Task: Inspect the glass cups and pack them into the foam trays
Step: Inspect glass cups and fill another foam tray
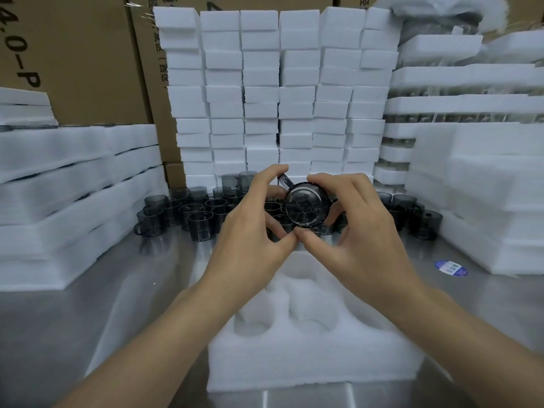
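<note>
Both hands hold up one smoky grey glass cup (306,205) above the table, its round base facing me and its handle pointing up-left. My left hand (253,231) curls its fingers around the cup's left side, near the handle. My right hand (359,228) grips the right side, thumb under the rim. The two thumbs meet below the cup. A white foam tray (312,346) with round empty pockets lies on the table right under my forearms. Several more grey glass cups (188,214) stand crowded at the back of the table.
A steel table (123,307) carries everything. Tall columns of white foam blocks (279,92) rise behind the cups. Stacked foam trays stand at left (67,184) and right (485,201). Cardboard boxes (88,60) fill the back left. A blue sticker (451,268) lies at right.
</note>
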